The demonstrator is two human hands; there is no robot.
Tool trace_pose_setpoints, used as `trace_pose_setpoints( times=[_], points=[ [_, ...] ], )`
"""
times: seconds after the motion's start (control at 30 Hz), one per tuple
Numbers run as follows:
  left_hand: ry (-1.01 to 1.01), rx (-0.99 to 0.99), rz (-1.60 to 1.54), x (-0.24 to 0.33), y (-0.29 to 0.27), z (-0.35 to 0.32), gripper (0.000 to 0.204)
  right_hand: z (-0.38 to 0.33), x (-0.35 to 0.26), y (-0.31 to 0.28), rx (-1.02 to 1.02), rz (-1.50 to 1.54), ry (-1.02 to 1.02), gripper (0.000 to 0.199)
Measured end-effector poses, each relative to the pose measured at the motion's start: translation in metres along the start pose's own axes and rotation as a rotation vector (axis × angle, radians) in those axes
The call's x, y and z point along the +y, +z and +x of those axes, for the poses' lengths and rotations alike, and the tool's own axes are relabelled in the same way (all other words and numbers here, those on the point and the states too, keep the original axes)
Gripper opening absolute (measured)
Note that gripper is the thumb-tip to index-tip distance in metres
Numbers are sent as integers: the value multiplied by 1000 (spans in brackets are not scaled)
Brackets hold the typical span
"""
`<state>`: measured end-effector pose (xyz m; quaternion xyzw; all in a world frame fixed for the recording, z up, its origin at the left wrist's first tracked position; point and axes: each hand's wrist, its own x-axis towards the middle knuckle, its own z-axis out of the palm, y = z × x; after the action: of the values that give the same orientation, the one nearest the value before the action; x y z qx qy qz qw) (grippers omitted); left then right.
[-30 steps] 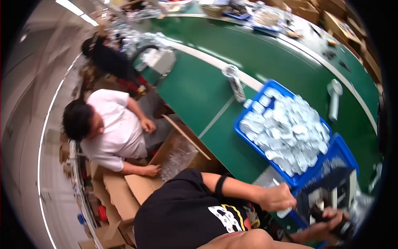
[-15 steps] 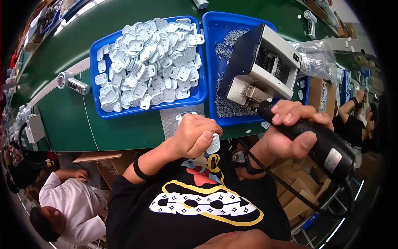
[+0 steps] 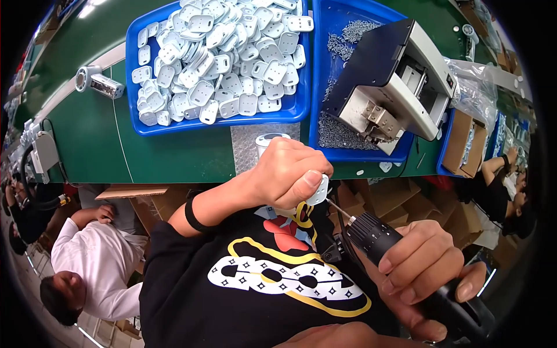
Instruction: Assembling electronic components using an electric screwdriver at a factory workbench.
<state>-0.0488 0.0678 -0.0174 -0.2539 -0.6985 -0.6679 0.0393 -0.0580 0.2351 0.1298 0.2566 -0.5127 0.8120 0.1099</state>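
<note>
Along the near edge of the green workbench, on the wearer's side, the left hand pinches a pale plate between its thumb and curled fingers, the plate standing out past the knuckles in front of the wearer's dark shirt. Its forearm slants in from the left with the elbow bent, a black band around the wrist and the back of the hand turned up. Lower and to the right, off the bench, the right hand wraps its fingers around a black power screwdriver, the bit slanting up and left toward the plate; whether the tip touches it I cannot tell. Cartons lie below the edge beyond this tool. A narrow green strip runs between the near edge and the front rim of the left blue tray, which bears a heap of similar plates. A slim gap parts it from the right blue tray, where a black-and-white machine leans among small screws. Toward the left end, green surface spreads between that left tray and a white box.
</note>
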Motion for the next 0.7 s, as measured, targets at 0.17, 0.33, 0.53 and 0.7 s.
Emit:
trace_pose_setpoints(
  times=[0.17,0.33,0.53,0.7],
  points=[
    [16,29,7,1,2,2,44,-1,14,5,-25,-65,28,51],
    [28,-19,40,0,-2,3,36,-2,20,0,-88,-17,24,49],
    [13,5,27,4,-1,0,40,-11,22,8,-49,-24,-9,48],
    [27,27,62,0,7,5,41,-4,15,-3,46,-39,1,45]
  ],
)
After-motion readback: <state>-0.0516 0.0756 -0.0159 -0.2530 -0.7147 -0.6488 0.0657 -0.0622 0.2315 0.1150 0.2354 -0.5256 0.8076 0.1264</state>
